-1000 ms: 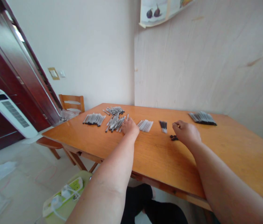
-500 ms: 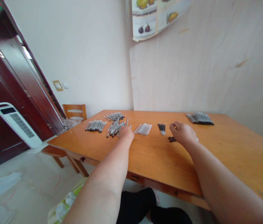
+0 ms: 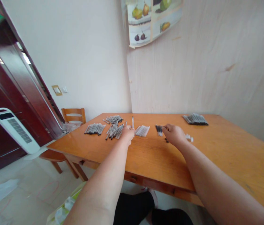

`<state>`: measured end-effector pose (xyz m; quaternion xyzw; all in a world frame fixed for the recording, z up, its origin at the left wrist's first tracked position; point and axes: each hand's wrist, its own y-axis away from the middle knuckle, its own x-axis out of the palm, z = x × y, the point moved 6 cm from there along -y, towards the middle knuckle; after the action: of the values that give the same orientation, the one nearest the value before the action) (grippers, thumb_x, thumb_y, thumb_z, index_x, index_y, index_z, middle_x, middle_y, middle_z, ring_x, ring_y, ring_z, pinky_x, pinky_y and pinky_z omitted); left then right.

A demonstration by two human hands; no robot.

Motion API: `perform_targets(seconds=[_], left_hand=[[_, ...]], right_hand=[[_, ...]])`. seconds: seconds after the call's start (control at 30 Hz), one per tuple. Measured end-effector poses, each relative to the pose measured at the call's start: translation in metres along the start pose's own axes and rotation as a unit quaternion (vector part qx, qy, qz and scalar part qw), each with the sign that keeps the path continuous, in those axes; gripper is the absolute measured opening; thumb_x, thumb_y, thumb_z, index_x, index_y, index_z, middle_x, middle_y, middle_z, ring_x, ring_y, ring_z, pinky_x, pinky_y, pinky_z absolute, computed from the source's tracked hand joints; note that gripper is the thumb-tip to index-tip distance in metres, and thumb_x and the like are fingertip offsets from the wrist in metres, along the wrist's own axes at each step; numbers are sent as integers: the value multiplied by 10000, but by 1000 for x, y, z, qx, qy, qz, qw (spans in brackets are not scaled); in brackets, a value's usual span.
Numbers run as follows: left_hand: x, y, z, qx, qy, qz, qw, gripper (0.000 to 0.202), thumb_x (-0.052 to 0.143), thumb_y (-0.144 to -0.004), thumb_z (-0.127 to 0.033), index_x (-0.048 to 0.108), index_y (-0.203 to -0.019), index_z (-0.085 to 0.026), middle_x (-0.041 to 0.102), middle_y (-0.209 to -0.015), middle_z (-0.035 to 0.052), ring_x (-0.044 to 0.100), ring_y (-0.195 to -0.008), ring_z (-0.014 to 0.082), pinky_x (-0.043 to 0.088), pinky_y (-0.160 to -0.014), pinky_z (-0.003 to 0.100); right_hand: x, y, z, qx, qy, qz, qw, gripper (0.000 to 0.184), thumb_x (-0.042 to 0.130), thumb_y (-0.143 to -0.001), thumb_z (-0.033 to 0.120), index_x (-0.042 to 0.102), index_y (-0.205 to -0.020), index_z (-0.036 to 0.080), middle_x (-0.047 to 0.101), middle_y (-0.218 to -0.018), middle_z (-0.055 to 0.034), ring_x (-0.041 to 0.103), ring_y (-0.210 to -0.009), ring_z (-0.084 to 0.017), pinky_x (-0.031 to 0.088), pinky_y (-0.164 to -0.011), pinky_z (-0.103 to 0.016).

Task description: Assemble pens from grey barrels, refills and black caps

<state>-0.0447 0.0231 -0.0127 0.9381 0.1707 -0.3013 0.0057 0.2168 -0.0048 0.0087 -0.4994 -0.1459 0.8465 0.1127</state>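
My left hand [image 3: 127, 133] rests on the wooden table [image 3: 216, 156], closed on a thin grey pen tube [image 3: 132, 122] that sticks up from its fingers. Just left of it lies a loose heap of grey tubes [image 3: 115, 130]; just right of it, a small row of pale tubes [image 3: 142, 130]. My right hand [image 3: 173, 135] is curled, fingertips pinched at a small bunch of black-tipped refills [image 3: 158, 130]. What the pinch holds is too small to make out. A few small white pieces [image 3: 189, 137] lie right of that hand.
More tube piles lie at the table's far left [image 3: 95, 128], at the back [image 3: 114, 119] and at the far right [image 3: 195, 119]. A wooden chair [image 3: 73, 114] and a white tower fan [image 3: 13, 129] stand left of the table. Walls close off the far side.
My left hand has lifted one tube upright out of the heap. My right hand has slid left, from the small black pieces to the refill bunch. The camera has tilted up.
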Motion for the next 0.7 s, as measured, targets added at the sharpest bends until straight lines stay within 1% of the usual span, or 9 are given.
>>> perform_targets(seconds=[0.07, 0.13, 0.17, 0.27, 0.33, 0.4, 0.47, 0.57, 0.7], left_hand=[[13, 5, -9, 19, 51, 47, 997, 221, 462, -888, -288, 630, -974, -173, 695, -899, 86, 653, -765, 152, 491, -642, 254], [25, 11, -19, 32, 156, 102, 982, 213, 473, -888, -287, 619, -978, -160, 691, -872, 88, 640, -718, 130, 479, -618, 235], [31, 13, -24, 35, 223, 132, 965, 201, 489, -881, -276, 608, -988, -155, 688, -876, 93, 633, -707, 123, 469, -608, 228], [46, 20, -39, 34, 393, 220, 892, 156, 553, -842, -240, 583, -970, -157, 681, -924, 97, 618, -717, 114, 427, -588, 211], [53, 23, -46, 34, 423, 251, 870, 146, 588, -820, -248, 579, -942, -168, 680, -949, 84, 615, -744, 111, 407, -601, 206], [60, 24, -52, 33, 432, 269, 860, 164, 618, -800, -269, 581, -931, -175, 681, -957, 74, 614, -768, 113, 400, -628, 212], [64, 24, -57, 36, 442, 283, 851, 190, 641, -784, -282, 583, -930, -176, 683, -959, 72, 616, -786, 122, 402, -655, 226], [67, 23, -63, 52, 473, 304, 825, 239, 649, -782, -300, 586, -976, -174, 683, -954, 79, 620, -790, 136, 412, -669, 243], [69, 18, -62, 70, 509, 309, 800, 277, 641, -797, -317, 589, -1019, -159, 681, -907, 84, 620, -740, 128, 423, -654, 239]], right_hand=[[8, 2, 9, -29, -67, 18, 997, 360, 394, -858, 424, 659, -777, 194, 639, -697, -37, 561, -659, -150, 337, -559, -233], [13, 5, 19, -53, -158, 39, 985, 338, 411, -856, 411, 632, -754, 176, 623, -673, -22, 542, -624, -127, 349, -553, -216], [17, 7, 23, -45, -203, 60, 976, 331, 418, -854, 408, 622, -751, 169, 621, -669, -20, 535, -601, -117, 355, -543, -210], [27, 12, 31, -4, -332, 131, 934, 315, 437, -854, 405, 605, -781, 148, 635, -692, -30, 515, -532, -91, 358, -495, -198], [33, 15, 35, 17, -402, 164, 901, 305, 452, -856, 403, 591, -786, 141, 644, -709, -45, 510, -502, -83, 344, -457, -196], [37, 15, 36, 29, -452, 178, 873, 284, 480, -851, 402, 575, -784, 143, 643, -711, -50, 513, -492, -81, 334, -434, -196], [39, 14, 34, 35, -485, 177, 856, 260, 514, -840, 395, 566, -782, 147, 632, -686, -41, 509, -484, -79, 326, -423, -195], [42, 13, 31, 42, -521, 186, 832, 241, 538, -831, 380, 577, -796, 145, 612, -653, -27, 492, -468, -73, 309, -414, -192], [44, 16, 31, 67, -565, 213, 794, 232, 581, -806, 373, 570, -776, 143, 621, -667, -29, 497, -480, -67, 328, -436, -191]])
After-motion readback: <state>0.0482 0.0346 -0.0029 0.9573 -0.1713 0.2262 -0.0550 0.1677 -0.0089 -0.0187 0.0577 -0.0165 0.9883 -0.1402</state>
